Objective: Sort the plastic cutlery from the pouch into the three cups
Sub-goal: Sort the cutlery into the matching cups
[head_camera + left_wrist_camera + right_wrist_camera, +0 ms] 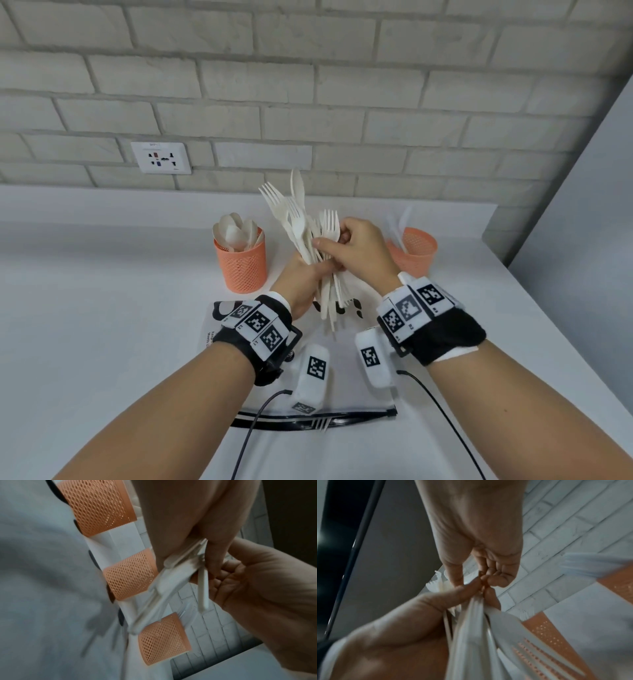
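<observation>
My left hand grips an upright bundle of white plastic forks and knives above the pouch. My right hand pinches one fork at the bundle's right side, just below its tines. In the left wrist view the bundle's handles fan out of the left hand, and three orange mesh cups stand in a row behind. The left cup holds spoons. The right cup holds a few clear pieces. In the head view my hands hide most of the middle cup.
The flat clear pouch with a black zip edge lies on the white table under my wrists. A brick wall with a socket plate stands close behind the cups. A grey panel closes off the right side.
</observation>
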A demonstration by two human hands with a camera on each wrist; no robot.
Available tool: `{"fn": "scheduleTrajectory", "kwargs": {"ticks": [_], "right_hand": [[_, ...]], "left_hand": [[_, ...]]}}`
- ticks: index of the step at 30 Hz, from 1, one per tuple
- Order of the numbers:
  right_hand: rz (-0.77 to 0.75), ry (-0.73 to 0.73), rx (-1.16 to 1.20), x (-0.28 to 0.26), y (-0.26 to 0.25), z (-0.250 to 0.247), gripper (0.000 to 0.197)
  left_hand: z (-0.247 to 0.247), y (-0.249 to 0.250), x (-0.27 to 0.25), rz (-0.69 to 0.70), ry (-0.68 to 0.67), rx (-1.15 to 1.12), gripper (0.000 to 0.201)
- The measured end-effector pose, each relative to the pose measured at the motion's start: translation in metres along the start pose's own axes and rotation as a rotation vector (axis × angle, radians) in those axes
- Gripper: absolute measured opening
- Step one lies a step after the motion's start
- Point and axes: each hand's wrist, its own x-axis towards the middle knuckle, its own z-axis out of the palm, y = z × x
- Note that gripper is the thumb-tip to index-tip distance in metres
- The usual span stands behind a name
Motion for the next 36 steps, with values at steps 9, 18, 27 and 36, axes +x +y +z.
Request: {"fn": "scheduleTrajectory", "kwargs": {"ticks": [9, 18, 27, 36], "right_hand": [[-0.046, -0.147, 0.075, -0.009, -0.021, 0.007, 0.025], [0.045, -0.122, 0.393, -0.001, -0.021, 0.012, 0.016], [0.083, -0.207, 0.4, 0.01, -0.019, 0.016, 0.015], [0.146, -0.072, 0.35, 0.015, -0.022, 0.009, 0.012]], "left_hand": [[-0.025, 0.009, -0.012, -0.049, -0.04, -0.115, 0.029], [-0.042, 0.015, -0.023, -0.146, -0.222, -0.204, 0.015], [-0.046, 0.013, -0.022, -0.207, -0.3, -0.157, 0.015], [-0.037, 0.013, -0.019, -0.233, -0.277, -0.112, 0.001]]}}
